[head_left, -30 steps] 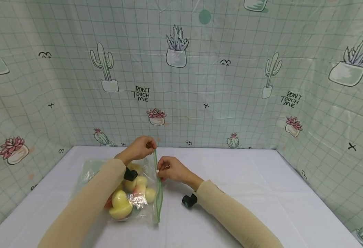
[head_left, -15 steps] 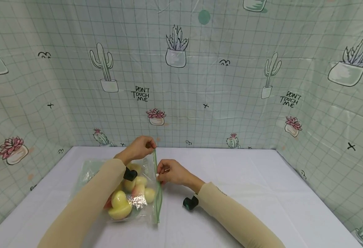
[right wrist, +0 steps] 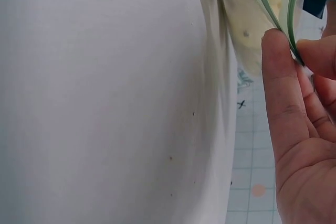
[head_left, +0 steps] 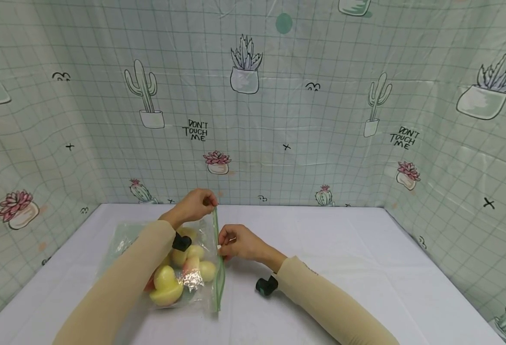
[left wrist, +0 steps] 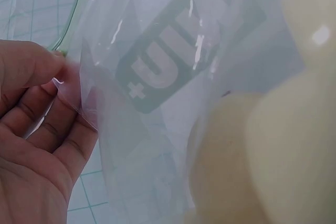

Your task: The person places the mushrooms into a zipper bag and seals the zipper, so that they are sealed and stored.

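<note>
A clear zip bag (head_left: 204, 287) with a green seal strip (head_left: 220, 285) along its right side lies on the table. Several glossy yellow, red-tinged fruits (head_left: 166, 287) are inside it. At the strip's far end, my left hand (head_left: 197, 203) pinches the bag's corner; in the left wrist view the plastic sits between thumb (left wrist: 31, 64) and fingers. My right hand (head_left: 241, 242) pinches the strip lower down, near a small white piece at the fingertips. In the right wrist view, two green seal lines (right wrist: 290, 14) spread apart beyond the pinch of thumb and forefinger (right wrist: 281, 77).
A white cloth covers the table (head_left: 322, 268). Behind and at both sides hangs a grid-patterned curtain (head_left: 278, 120) with cactus prints. Each wrist carries a small black camera (head_left: 266, 286). The left forearm (head_left: 119, 282) covers part of the bag.
My right hand has slid a little way toward me along the green strip, and the small white piece moved with it. The left hand stays at the corner.
</note>
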### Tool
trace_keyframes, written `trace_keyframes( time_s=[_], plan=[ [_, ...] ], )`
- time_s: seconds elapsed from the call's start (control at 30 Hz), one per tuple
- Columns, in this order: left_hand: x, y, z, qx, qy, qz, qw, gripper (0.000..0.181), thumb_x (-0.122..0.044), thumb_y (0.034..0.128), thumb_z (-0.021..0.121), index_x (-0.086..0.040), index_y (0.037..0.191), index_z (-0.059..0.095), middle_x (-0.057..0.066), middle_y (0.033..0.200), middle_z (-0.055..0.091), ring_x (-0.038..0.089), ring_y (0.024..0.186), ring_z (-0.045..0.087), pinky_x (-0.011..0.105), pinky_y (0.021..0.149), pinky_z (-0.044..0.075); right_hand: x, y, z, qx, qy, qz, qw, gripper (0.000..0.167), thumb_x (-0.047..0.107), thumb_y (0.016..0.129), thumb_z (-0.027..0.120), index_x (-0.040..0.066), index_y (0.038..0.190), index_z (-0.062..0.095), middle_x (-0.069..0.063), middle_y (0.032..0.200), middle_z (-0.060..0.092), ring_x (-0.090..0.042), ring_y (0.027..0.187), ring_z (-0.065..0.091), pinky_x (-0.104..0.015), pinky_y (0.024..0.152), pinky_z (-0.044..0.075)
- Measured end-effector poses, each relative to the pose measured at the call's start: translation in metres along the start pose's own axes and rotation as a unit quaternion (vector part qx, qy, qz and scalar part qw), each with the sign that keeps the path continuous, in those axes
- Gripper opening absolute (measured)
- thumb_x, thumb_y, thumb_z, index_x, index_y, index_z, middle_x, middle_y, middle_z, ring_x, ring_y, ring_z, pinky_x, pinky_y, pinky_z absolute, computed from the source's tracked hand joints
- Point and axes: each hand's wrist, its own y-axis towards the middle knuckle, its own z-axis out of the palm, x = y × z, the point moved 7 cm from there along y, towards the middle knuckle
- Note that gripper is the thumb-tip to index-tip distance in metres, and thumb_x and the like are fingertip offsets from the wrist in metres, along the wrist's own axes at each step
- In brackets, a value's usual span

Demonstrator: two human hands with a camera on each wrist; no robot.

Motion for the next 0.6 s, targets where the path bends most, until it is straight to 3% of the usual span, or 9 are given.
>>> trace_keyframes(
  time_s=[0.27, 0.6],
  plan=[
    [0.0, -0.001, -0.001, -0.006, 0.007, 0.008, 0.9999, 0.007, 0.003, 0.0891, 0.057, 0.0, 0.092, 0.062, 0.009, 0.086, 0.063, 0.019, 0.075, 0.057, 0.033, 0.069, 0.047, 0.001, -0.003, 0.002, 0.007, -0.005, -0.008, 0.9999, 0.014, -0.011, 0.08, 0.063, -0.013, 0.091, 0.054, -0.01, 0.077, 0.056, -0.029, 0.066, 0.064, -0.049, 0.068, 0.055],
    [0.001, -0.001, -0.001, -0.007, 0.0, 0.008, 0.9999, 0.008, 0.003, 0.0898, 0.056, 0.0, 0.093, 0.062, 0.01, 0.088, 0.063, 0.02, 0.077, 0.058, 0.033, 0.069, 0.047, -0.012, 0.001, 0.003, 0.014, 0.007, -0.001, 0.9999, 0.015, -0.012, 0.08, 0.064, -0.013, 0.091, 0.054, -0.011, 0.076, 0.057, -0.027, 0.065, 0.064, -0.05, 0.068, 0.054]
  ],
)
